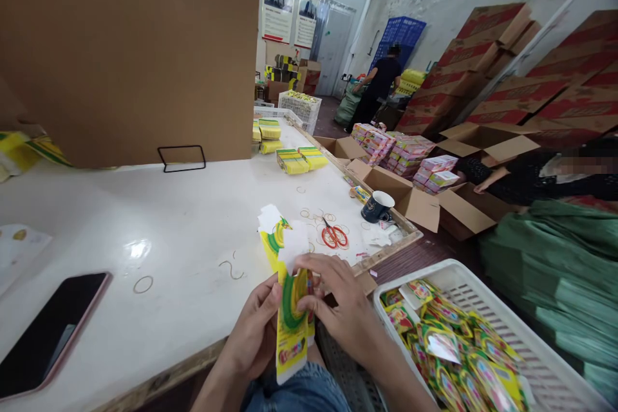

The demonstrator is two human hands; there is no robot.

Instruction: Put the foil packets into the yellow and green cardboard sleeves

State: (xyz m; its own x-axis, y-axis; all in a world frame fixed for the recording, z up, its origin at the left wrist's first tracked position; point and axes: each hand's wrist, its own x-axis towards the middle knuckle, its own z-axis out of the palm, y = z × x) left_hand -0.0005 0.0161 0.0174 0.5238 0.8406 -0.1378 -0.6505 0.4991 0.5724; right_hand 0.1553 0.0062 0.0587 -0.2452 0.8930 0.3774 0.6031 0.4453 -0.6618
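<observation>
A yellow and green printed packet (pixel 292 328) with a white top flap stands upright between my hands, over the table's front edge. My left hand (pixel 258 322) grips its left edge, thumb on the front face. On the right side, my right hand (pixel 338 296) closes its fingers and thumb on the packet; what lies behind it is partly hidden. Just beyond, more yellow packets (pixel 271 238) with white flaps rest on the table. Red-handled scissors (pixel 335 235) lie farther right among several loose rubber bands (pixel 313 214).
A white basket (pixel 454 265) full of similar packets stands at my right. A dark mug (pixel 377 207) sits near the table's right edge, a phone (pixel 53 328) at left. Cardboard (pixel 145 51) stands across the table's back. Bundled packets (pixel 302 159) lie beyond; two people are farther off.
</observation>
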